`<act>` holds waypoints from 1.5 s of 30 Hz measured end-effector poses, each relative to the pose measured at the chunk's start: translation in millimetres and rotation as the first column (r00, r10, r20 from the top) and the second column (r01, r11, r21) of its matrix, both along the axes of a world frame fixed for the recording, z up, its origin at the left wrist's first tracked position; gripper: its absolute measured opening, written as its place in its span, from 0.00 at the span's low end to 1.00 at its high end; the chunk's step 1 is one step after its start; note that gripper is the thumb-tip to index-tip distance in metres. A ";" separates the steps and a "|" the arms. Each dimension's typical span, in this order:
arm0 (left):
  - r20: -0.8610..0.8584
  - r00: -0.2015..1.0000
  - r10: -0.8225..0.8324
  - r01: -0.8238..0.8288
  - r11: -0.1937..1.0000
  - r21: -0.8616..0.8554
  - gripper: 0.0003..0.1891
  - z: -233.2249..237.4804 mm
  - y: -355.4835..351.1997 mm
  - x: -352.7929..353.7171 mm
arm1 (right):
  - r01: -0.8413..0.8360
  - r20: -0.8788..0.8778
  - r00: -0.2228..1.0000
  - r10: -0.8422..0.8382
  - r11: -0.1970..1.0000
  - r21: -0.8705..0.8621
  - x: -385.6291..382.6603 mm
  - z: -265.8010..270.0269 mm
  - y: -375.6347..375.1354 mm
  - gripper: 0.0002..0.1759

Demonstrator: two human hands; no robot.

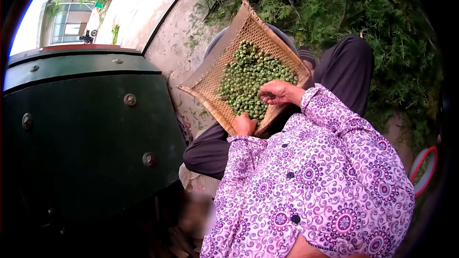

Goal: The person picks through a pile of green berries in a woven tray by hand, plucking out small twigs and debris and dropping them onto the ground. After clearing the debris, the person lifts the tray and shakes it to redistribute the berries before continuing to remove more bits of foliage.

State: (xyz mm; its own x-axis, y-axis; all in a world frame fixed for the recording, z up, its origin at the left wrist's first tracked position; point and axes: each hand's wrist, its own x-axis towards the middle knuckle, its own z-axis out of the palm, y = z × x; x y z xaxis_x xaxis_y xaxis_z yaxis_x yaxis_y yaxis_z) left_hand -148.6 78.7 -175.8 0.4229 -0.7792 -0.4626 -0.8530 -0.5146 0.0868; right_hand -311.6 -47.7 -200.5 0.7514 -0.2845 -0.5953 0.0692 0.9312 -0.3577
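A woven wicker tray rests tilted across my lap, over a round metal basin partly hidden beneath it. Many small green pods or fruits lie heaped in the middle of the tray. My left hand is at the tray's near edge, at the border of the green heap; its fingertips are hidden among the green pieces. Over the right side of the heap, my right hand has its fingers curled in, with something dark and too small to name at the fingertips.
A dark green metal panel with star-shaped studs stands at the left. Leafy green branches cover the ground at the top and right. A red-rimmed object lies at the far right. Behind are a concrete path and a building window.
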 end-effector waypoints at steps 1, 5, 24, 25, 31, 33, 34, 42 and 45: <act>0.067 0.998 0.005 -0.008 0.999 0.043 0.16 0.5 -2.8 -0.9 | -0.013 -0.016 1.000 0.013 1.000 -0.020 1.4 -0.1 -0.7 0.09; 0.049 0.997 0.061 -0.064 0.996 0.065 0.14 -21.4 -3.0 11.4 | -0.009 -0.036 0.999 0.007 0.998 -0.055 -1.9 4.9 -5.5 0.09; -0.782 0.611 0.124 -0.424 0.885 -0.191 0.13 28.0 -33.2 29.8 | -0.055 0.077 0.995 0.060 0.996 -0.072 3.9 1.4 -0.2 0.09; -0.629 0.771 0.100 -0.307 0.924 -0.228 0.13 17.5 -25.0 38.0 | -0.055 0.079 0.995 0.060 0.996 -0.071 3.9 1.0 -0.2 0.09; 0.175 0.972 -0.158 0.153 0.987 0.044 0.08 7.2 -3.1 17.2 | -0.101 0.090 0.990 0.109 0.991 -0.090 -1.0 11.2 -1.0 0.08; 0.169 0.973 -0.157 0.149 0.987 0.058 0.08 -0.1 -3.6 16.7 | -0.101 0.073 0.991 0.108 0.990 -0.096 -2.4 13.5 -1.3 0.08; 0.167 0.974 -0.155 0.144 0.987 0.072 0.08 -4.2 -3.4 17.3 | -0.102 0.059 0.992 0.108 0.990 -0.102 -3.1 14.5 -1.3 0.08; -0.347 0.935 0.074 -0.168 0.954 -0.249 0.08 -12.7 -7.9 37.6 | -0.126 0.045 0.990 0.131 0.988 -0.092 -0.4 10.5 1.1 0.10; -0.641 0.767 -0.015 -0.208 0.940 -0.270 0.07 33.9 -24.0 0.3 | -0.187 -0.036 0.982 0.185 0.977 -0.102 5.3 19.6 9.1 0.12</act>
State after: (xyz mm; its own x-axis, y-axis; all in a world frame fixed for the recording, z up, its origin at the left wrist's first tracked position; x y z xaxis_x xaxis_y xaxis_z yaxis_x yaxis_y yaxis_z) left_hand -148.3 54.7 -141.9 0.2059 -0.8963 -0.3927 -0.4946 -0.4416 0.7486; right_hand -306.3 -38.6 -180.9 0.7819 -0.2028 -0.5896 -0.1121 0.8845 -0.4529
